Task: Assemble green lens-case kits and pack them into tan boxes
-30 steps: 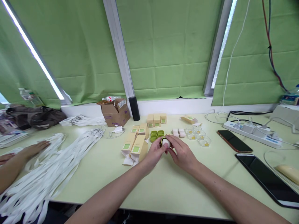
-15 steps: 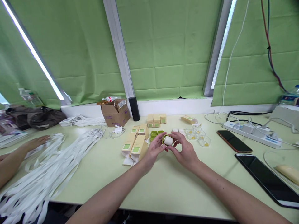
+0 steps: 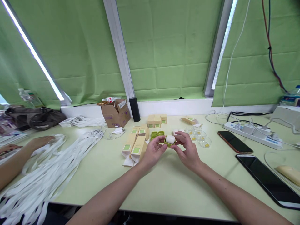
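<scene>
My left hand (image 3: 154, 149) and my right hand (image 3: 187, 147) pinch a small green case (image 3: 169, 145) between them, one from each side. Seated in the case is a white rounded piece (image 3: 170, 139), its top showing above the green rim. Just behind my left fingers lie more green cases (image 3: 154, 134), partly covered by the hand. Past my right fingertips are small white pieces (image 3: 175, 131) and several clear plastic cups (image 3: 198, 135) with yellow bits in them. Pale yellow boxes (image 3: 138, 147) with green labels lie left of my left hand.
More yellow boxes (image 3: 157, 120) stand at the back, near a cardboard box (image 3: 116, 114) and a black cylinder (image 3: 134, 109). A phone (image 3: 235, 142), a tablet (image 3: 267, 178) and a power strip (image 3: 254, 135) lie right. At left, a co-worker's hand (image 3: 41, 142) rests by white straps (image 3: 61, 162).
The green case has tipped in my fingers, so the white piece now faces upward and the green rim shows below it. At left, the co-worker's hands have shifted slightly rightward.
</scene>
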{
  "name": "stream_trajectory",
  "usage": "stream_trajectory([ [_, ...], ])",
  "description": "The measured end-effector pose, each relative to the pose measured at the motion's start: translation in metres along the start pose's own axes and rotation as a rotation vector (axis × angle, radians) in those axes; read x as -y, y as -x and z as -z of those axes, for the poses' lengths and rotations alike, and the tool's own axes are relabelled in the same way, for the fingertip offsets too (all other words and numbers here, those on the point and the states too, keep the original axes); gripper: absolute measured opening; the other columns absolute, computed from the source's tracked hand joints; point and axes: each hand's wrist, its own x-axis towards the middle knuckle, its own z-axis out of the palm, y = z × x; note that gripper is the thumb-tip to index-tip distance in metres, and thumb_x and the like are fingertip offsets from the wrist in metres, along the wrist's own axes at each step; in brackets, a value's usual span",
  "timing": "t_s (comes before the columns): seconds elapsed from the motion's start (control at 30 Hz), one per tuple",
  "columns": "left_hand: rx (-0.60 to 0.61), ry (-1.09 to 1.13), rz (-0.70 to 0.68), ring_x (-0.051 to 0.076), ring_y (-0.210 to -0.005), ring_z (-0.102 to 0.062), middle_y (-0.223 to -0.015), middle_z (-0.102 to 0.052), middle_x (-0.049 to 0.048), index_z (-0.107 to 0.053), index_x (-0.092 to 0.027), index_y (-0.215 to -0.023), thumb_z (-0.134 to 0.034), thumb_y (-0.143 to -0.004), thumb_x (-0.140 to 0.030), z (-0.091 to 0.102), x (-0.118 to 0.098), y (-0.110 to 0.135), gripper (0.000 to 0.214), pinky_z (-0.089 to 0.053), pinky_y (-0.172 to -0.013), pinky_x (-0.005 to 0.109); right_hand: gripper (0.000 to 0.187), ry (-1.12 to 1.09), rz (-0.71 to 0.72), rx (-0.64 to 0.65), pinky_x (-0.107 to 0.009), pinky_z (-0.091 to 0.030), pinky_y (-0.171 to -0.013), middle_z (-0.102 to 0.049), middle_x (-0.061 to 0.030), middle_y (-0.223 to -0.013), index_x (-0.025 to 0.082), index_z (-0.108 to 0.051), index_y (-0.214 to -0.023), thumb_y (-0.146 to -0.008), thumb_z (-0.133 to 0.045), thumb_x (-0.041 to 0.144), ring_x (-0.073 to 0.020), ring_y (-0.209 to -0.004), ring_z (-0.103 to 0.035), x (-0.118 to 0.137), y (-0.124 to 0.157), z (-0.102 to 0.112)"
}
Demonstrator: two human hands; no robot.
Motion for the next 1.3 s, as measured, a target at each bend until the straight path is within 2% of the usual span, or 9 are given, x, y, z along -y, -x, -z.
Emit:
stream_trajectory([
  [0.23,0.008,-0.037,-0.005,0.021,-0.094,-0.065,-0.109,-0.07,0.011,-0.068,-0.016,-0.115,-0.075,-0.091,-0.066,-0.005,-0.007,0.0,0.056,-0.056,-0.082,0.033,0.052,-0.03,0.059,0.139,-0.042,-0.068,-0.084,-0.073,-0.0113,-0.126,0.031,-0.044,-0.153,-0.104,-0.063,0.029,-0.0241,-0.099,-0.075,0.0,0.001,0.001],
  [0.4,0.005,-0.067,-0.006,0.018,-0.083,-0.061,-0.09,-0.063,0.0046,-0.066,-0.017,-0.093,-0.069,-0.092,-0.072,-0.005,-0.006,0.0,0.055,-0.054,-0.074,0.031,0.046,0.045,0.109,0.216,-0.041,-0.064,-0.081,-0.075,-0.0081,-0.121,0.034,-0.053,-0.153,-0.107,-0.056,0.026,-0.0207,-0.085,-0.07,0.003,-0.001,0.002],
  [0.6,-0.018,-0.169,-0.037,0.021,-0.085,-0.062,-0.089,-0.067,0.0078,-0.068,-0.017,-0.09,-0.055,-0.101,-0.069,0.002,-0.007,0.0,0.055,-0.05,-0.076,0.034,0.044,-0.164,-0.245,0.257,-0.035,-0.055,-0.07,-0.071,-0.0021,-0.084,0.024,-0.062,-0.139,-0.101,-0.067,0.046,-0.0197,-0.073,-0.065,0.008,-0.008,0.003],
  [0.7,-0.039,-0.26,-0.142,0.027,-0.111,-0.065,-0.115,-0.071,0.0116,-0.07,-0.02,-0.119,-0.066,-0.101,-0.054,0.01,-0.008,0.001,0.039,-0.048,-0.095,0.038,0.05,-0.321,-0.4,0.245,-0.031,-0.048,-0.06,-0.058,0.0037,-0.065,0.02,-0.067,-0.121,-0.097,-0.067,0.064,-0.0164,-0.06,-0.056,0.007,-0.013,0.005],
  [0.83,0.093,-0.308,-0.222,0.034,-0.142,-0.051,-0.149,-0.061,0.0143,-0.056,-0.029,-0.153,-0.079,-0.093,-0.043,0.015,-0.008,0.003,0.066,-0.04,-0.112,0.044,0.064,-0.408,-0.51,0.275,-0.028,-0.041,-0.054,-0.051,0.0037,-0.058,0.02,-0.065,-0.082,-0.089,-0.063,0.083,-0.0131,-0.054,-0.047,0.004,-0.017,0.005],
  [0.97,0.203,-0.242,-0.189,0.035,-0.141,-0.051,-0.15,-0.06,0.0146,-0.063,-0.029,-0.148,-0.083,-0.089,-0.043,0.014,-0.005,0.001,0.063,-0.038,-0.116,0.048,0.071,-0.415,-0.571,0.33,-0.028,-0.036,-0.052,-0.048,0.0041,-0.054,0.02,-0.061,-0.071,-0.086,-0.06,0.089,-0.0119,-0.05,-0.044,0.0,-0.015,0.003],
  [1.13,0.161,-0.047,-0.057,0.03,-0.123,-0.061,-0.132,-0.069,0.0137,-0.074,-0.023,-0.128,-0.091,-0.083,-0.039,0.011,0.001,-0.004,0.051,-0.043,-0.111,0.046,0.075,-0.401,-0.611,0.369,-0.028,-0.037,-0.052,-0.05,0.0029,-0.053,0.02,-0.058,-0.067,-0.085,-0.055,0.093,-0.0119,-0.049,-0.045,0.001,-0.015,0.001],
  [1.23,0.131,0.127,0.023,0.028,-0.116,-0.065,-0.126,-0.072,0.0131,-0.075,-0.021,-0.124,-0.094,-0.079,-0.039,0.01,0.002,-0.006,0.052,-0.048,-0.104,0.042,0.078,-0.332,-0.616,0.381,-0.03,-0.043,-0.056,-0.057,-0.0015,-0.057,0.021,-0.058,-0.068,-0.094,-0.036,0.091,-0.0151,-0.052,-0.052,0.006,-0.016,0.005],
  [1.3,0.059,0.218,0.046,0.026,-0.114,-0.066,-0.124,-0.073,0.0125,-0.075,-0.02,-0.123,-0.096,-0.077,-0.041,0.01,0.003,-0.008,0.055,-0.048,-0.101,0.039,0.074,-0.119,-0.558,0.399,-0.031,-0.046,-0.06,-0.063,-0.0041,-0.061,0.02,-0.063,-0.075,-0.104,-0.027,0.077,-0.0184,-0.058,-0.058,0.01,-0.02,0.012],
])
